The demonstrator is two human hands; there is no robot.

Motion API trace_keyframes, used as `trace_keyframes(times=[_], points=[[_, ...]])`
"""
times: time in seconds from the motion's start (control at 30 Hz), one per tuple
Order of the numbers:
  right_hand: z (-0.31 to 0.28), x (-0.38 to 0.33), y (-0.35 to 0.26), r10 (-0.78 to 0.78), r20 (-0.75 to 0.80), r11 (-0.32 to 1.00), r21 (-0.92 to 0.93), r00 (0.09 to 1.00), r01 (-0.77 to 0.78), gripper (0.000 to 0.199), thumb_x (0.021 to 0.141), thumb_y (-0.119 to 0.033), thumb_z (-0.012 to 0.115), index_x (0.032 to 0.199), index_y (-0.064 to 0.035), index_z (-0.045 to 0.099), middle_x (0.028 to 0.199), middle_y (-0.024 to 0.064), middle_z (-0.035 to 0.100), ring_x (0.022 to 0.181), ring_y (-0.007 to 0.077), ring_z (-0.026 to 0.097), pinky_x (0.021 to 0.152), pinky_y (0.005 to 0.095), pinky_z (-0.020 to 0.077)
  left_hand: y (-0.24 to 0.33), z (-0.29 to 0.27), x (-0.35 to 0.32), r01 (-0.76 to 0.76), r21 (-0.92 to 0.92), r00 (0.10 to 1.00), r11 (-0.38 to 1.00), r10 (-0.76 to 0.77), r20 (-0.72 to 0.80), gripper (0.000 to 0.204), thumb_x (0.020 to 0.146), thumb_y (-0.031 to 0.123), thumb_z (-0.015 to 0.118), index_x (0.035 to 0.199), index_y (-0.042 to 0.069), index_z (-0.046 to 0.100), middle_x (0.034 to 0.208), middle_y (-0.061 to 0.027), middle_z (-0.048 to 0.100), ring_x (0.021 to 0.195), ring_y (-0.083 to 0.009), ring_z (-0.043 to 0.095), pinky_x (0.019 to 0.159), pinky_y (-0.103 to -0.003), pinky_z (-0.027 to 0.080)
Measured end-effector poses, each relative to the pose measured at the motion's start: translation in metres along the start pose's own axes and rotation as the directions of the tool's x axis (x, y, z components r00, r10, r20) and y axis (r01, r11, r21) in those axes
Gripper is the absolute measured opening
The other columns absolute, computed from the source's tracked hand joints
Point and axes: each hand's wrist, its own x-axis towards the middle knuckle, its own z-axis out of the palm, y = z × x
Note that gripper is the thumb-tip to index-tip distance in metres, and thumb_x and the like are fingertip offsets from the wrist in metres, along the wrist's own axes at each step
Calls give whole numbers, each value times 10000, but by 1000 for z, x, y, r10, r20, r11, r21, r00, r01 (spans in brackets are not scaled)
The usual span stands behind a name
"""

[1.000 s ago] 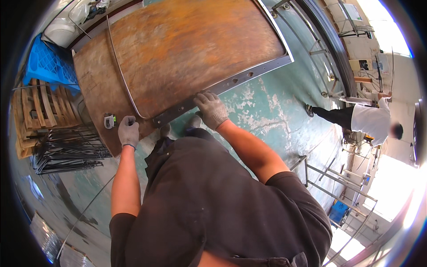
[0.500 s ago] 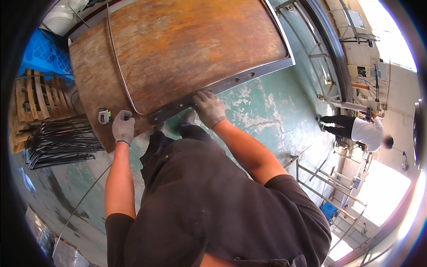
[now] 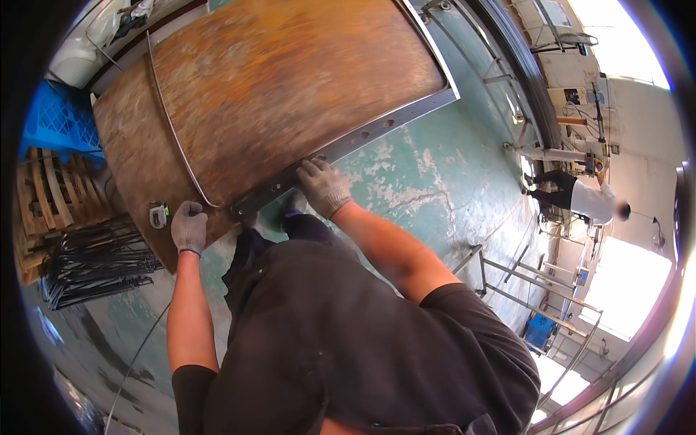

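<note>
My left hand [image 3: 190, 228], in a grey knit glove, rests at the near left corner of a brown, rust-stained tabletop [image 3: 290, 80]. Its fingers are curled, and what they hold, if anything, is hidden. Just left of it lies a tape measure [image 3: 159, 215] with a grey and green case. My right hand [image 3: 322, 187], gloved alike, has its fingers bent over a dark flat metal bar [image 3: 341, 148] with holes, which runs along the table's near edge. A thin bent metal rod [image 3: 171, 127] lies across the tabletop, its curved end near the bar's left end.
Left of the table are a blue plastic crate [image 3: 61, 119], wooden pallets [image 3: 54, 188] and a heap of black metal rods [image 3: 98, 261]. Metal frames [image 3: 529, 290] stand on the right. A person in a white top [image 3: 591, 199] is farther off at the right.
The view has shifted, so the table and its contents sit lower and further left in the picture. Both hands keep their places on the table and bar.
</note>
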Motion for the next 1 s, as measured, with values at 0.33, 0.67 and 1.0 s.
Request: trace_keyframes(times=[0.33, 0.67, 1.0], points=[[-6, 5, -2, 33, 99, 999, 21, 995, -35, 409, 920, -186, 693, 1313, -86, 746, 1417, 134, 719, 1354, 370, 668, 1115, 480, 561, -7, 4, 3, 5, 1, 1000, 1000, -5, -14, 269, 793, 118, 739, 1051, 49, 772, 945, -142, 790, 905, -271, 770, 878, -378, 587], [-36, 20, 51, 75, 9, 991, -109, 997, -73, 686, 790, -179, 853, 1446, -74, 686, 1532, 140, 661, 1448, 378, 594, 1251, 499, 451, -10, 8, 3, -16, 2, 1000, 1000, 16, -26, 260, 794, 118, 724, 1041, 43, 760, 959, -151, 783, 915, -291, 763, 879, -393, 583], [-7, 24, 83, 28, 59, 979, -203, 998, -15, 442, 947, -92, 631, 1380, -52, 710, 1438, 175, 716, 1402, 355, 640, 1233, 485, 469, 2, 4, -4, 2, 15, 1000, 1000, -2, -21, 246, 825, 165, 699, 1049, 111, 787, 980, -155, 788, 932, -323, 766, 883, -418, 581]])
